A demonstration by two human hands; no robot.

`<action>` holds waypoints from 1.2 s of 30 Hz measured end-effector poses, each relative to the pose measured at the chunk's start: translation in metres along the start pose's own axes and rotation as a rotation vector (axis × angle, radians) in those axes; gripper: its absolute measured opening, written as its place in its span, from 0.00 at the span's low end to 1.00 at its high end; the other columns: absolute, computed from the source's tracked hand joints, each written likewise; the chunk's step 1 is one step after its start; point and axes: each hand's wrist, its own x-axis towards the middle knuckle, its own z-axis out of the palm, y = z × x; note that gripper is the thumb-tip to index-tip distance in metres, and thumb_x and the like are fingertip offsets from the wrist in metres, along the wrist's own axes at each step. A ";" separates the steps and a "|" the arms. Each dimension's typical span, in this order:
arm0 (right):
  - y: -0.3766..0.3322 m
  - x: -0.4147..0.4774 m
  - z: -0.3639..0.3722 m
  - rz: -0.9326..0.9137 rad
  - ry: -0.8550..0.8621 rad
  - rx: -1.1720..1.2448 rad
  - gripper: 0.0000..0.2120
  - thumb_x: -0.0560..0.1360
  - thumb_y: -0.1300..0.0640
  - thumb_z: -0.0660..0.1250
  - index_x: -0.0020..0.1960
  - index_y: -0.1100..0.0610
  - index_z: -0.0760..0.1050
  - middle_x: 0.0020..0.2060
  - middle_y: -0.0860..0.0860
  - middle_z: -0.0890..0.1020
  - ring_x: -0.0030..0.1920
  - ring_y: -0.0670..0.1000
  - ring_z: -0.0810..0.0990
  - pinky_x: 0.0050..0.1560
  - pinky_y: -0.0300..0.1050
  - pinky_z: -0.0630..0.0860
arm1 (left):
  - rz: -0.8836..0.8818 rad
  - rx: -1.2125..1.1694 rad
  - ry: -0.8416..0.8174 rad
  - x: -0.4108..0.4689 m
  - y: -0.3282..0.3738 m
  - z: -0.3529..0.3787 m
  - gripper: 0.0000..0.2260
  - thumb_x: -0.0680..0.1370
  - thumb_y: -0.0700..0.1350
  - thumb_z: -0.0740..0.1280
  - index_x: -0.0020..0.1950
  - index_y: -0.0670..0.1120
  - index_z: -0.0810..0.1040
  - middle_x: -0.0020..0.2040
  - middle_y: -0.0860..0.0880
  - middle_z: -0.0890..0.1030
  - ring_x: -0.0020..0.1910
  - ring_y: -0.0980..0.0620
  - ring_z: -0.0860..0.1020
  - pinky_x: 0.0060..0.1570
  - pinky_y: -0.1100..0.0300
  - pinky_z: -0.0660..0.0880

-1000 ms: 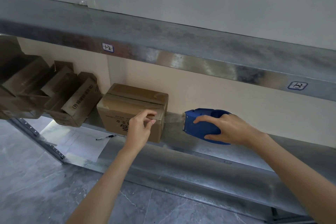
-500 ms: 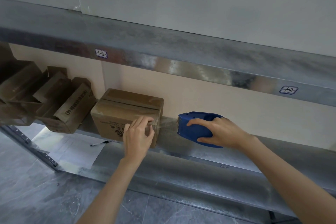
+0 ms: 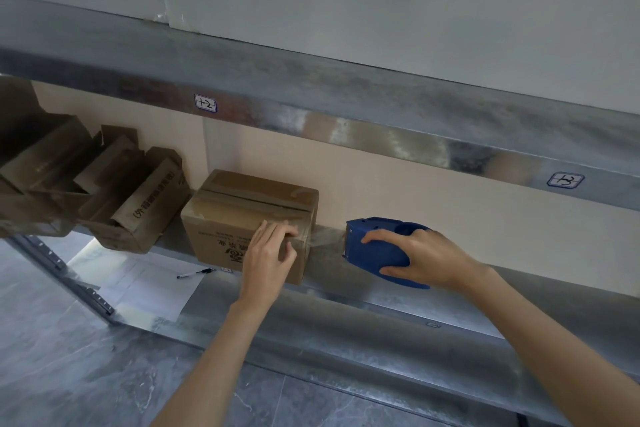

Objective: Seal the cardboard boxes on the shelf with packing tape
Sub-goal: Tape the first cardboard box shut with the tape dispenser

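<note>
A closed cardboard box (image 3: 242,204) stands on the metal shelf (image 3: 346,295), with clear tape along its top seam. My left hand (image 3: 268,253) presses flat against the box's front face near its right edge, fingers straight. A strip of clear tape (image 3: 327,239) stretches from the box's right side to a blue tape dispenser (image 3: 377,250). My right hand (image 3: 420,258) grips the dispenser from above, just right of the box.
Several open cardboard boxes (image 3: 131,198) with raised flaps crowd the shelf's left end. A black pen (image 3: 195,273) lies on a white sheet of paper (image 3: 145,288) at the shelf front. An upper shelf beam (image 3: 346,114) overhangs closely.
My left hand went from pinching the tape at the box's front to pressing flat on it. My right hand still holds the dispenser right of the box.
</note>
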 end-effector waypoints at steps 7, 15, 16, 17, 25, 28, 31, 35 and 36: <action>0.001 0.004 0.000 0.004 -0.002 0.007 0.25 0.77 0.40 0.63 0.68 0.29 0.54 0.36 0.43 0.76 0.37 0.47 0.73 0.38 0.43 0.72 | 0.018 0.069 -0.008 0.007 -0.004 -0.005 0.12 0.73 0.33 0.70 0.54 0.45 0.78 0.50 0.52 0.81 0.47 0.56 0.79 0.53 0.62 0.71; 0.001 0.009 -0.002 0.009 -0.002 -0.003 0.25 0.77 0.40 0.63 0.68 0.29 0.54 0.38 0.42 0.76 0.38 0.46 0.73 0.39 0.43 0.72 | -0.057 0.010 0.064 0.009 -0.001 0.003 0.09 0.73 0.42 0.72 0.51 0.48 0.76 0.47 0.56 0.80 0.46 0.64 0.72 0.53 0.63 0.69; 0.001 0.010 -0.002 0.010 -0.001 -0.010 0.25 0.77 0.40 0.63 0.68 0.29 0.54 0.37 0.42 0.75 0.37 0.46 0.72 0.39 0.42 0.71 | -0.067 0.008 0.074 0.010 0.000 0.004 0.09 0.73 0.43 0.72 0.51 0.49 0.76 0.47 0.56 0.80 0.45 0.64 0.72 0.53 0.63 0.70; 0.001 0.010 -0.002 0.010 -0.001 -0.015 0.25 0.77 0.40 0.63 0.69 0.29 0.54 0.36 0.42 0.74 0.37 0.45 0.71 0.38 0.42 0.70 | -0.070 0.005 0.076 0.011 0.001 0.004 0.09 0.73 0.44 0.72 0.51 0.48 0.76 0.46 0.56 0.80 0.45 0.63 0.73 0.52 0.62 0.71; 0.003 0.014 0.000 0.008 -0.018 -0.020 0.26 0.77 0.41 0.63 0.68 0.29 0.53 0.38 0.45 0.77 0.37 0.47 0.73 0.38 0.43 0.71 | 0.048 -0.030 -0.116 0.016 -0.021 -0.016 0.17 0.70 0.51 0.76 0.55 0.48 0.78 0.53 0.58 0.81 0.51 0.61 0.78 0.52 0.58 0.75; 0.004 0.012 -0.001 0.015 -0.027 -0.018 0.26 0.77 0.41 0.63 0.68 0.29 0.52 0.41 0.46 0.79 0.39 0.48 0.74 0.40 0.45 0.74 | 0.034 -0.057 -0.159 0.023 -0.022 -0.021 0.17 0.69 0.47 0.78 0.55 0.50 0.78 0.53 0.60 0.81 0.53 0.65 0.77 0.53 0.55 0.76; 0.004 0.008 -0.001 0.016 -0.019 -0.037 0.26 0.77 0.41 0.63 0.69 0.29 0.52 0.40 0.44 0.79 0.37 0.47 0.74 0.39 0.45 0.74 | -0.029 -0.133 -0.232 0.024 -0.028 -0.023 0.20 0.70 0.42 0.78 0.59 0.51 0.76 0.57 0.63 0.77 0.57 0.65 0.75 0.62 0.49 0.74; 0.001 0.007 0.000 0.027 -0.017 -0.066 0.26 0.78 0.40 0.61 0.70 0.31 0.52 0.40 0.45 0.80 0.38 0.49 0.75 0.40 0.46 0.75 | -0.088 -0.159 -0.235 0.023 -0.024 -0.019 0.28 0.70 0.53 0.77 0.68 0.55 0.72 0.64 0.57 0.74 0.64 0.59 0.70 0.67 0.51 0.70; 0.001 0.008 0.000 0.026 -0.015 -0.080 0.26 0.78 0.40 0.61 0.71 0.32 0.52 0.41 0.45 0.80 0.38 0.49 0.76 0.40 0.47 0.75 | -0.081 -0.103 -0.231 0.022 -0.019 -0.015 0.31 0.69 0.57 0.76 0.70 0.54 0.72 0.65 0.54 0.74 0.66 0.56 0.69 0.68 0.51 0.68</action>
